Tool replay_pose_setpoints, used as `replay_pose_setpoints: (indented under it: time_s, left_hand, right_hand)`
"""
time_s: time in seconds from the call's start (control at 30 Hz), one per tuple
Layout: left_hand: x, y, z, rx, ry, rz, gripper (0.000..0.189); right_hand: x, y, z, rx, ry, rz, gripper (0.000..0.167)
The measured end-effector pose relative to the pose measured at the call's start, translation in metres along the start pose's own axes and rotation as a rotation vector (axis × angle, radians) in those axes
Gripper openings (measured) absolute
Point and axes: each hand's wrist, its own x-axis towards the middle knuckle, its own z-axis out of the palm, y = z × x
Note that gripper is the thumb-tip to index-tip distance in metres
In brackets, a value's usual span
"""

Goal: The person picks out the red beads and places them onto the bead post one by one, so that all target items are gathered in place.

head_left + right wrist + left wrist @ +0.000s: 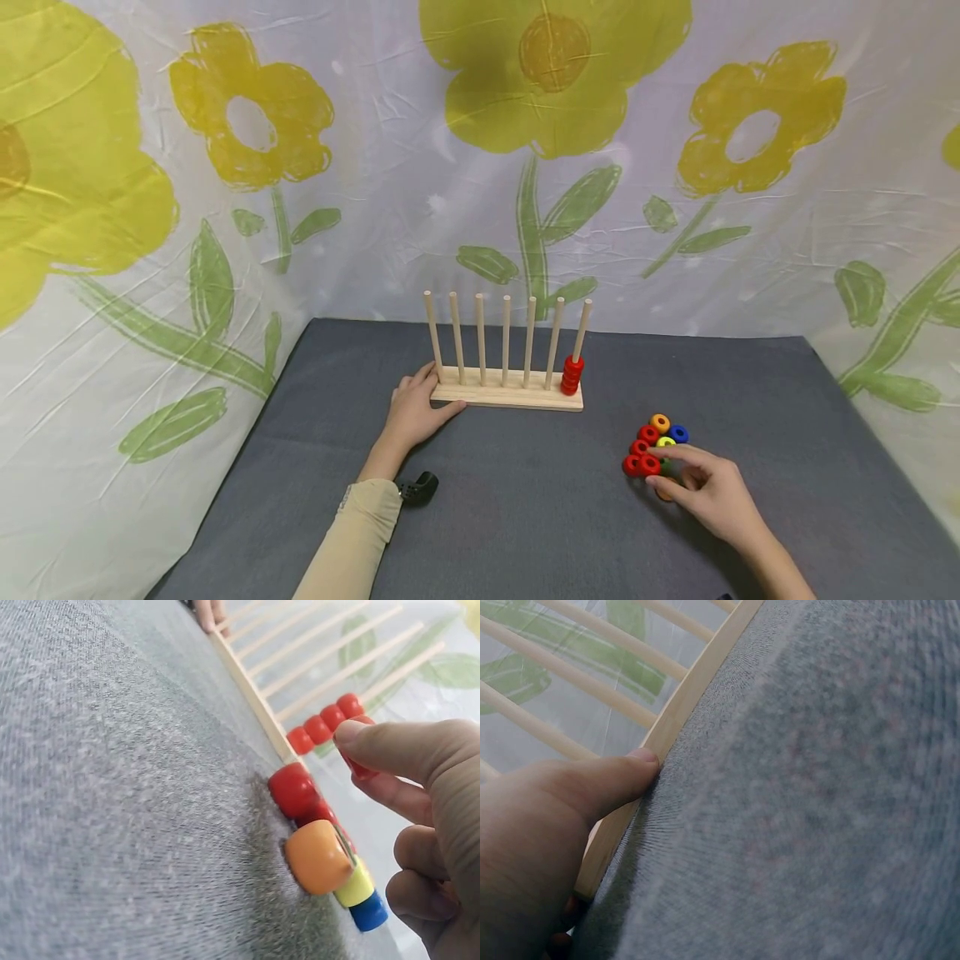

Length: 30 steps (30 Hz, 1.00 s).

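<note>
A wooden peg rack (510, 400) with several upright pegs stands toward the back of the table. My left hand (412, 412) grips its left end, with the thumb (622, 780) pressed along the front edge of the base. Several red beads (572, 377) are stacked on the rightmost peg; the other pegs are bare. My right hand (716, 492) pinches a red bead (363, 766) between thumb and forefinger, above a cluster of loose beads. In that cluster are other red beads (294, 790), an orange bead (316, 857), a yellow bead (356, 885) and a blue bead (369, 911).
A dark grey cloth (525, 508) covers the table. Behind it hangs a pale sheet (390, 208) printed with yellow flowers. A black band with a small device (420, 488) sits on the left wrist, by the beige sleeve (352, 542).
</note>
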Motion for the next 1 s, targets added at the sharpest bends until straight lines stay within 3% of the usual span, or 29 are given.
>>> replay_pose_setpoints:
  time_s: [1.0]
  left_hand:
    - [-0.001,-0.001,0.001,0.006,0.006,0.003,0.083]
  right_hand:
    - [0.030,-0.010,-0.003,-0.015,0.024,-0.064,0.037]
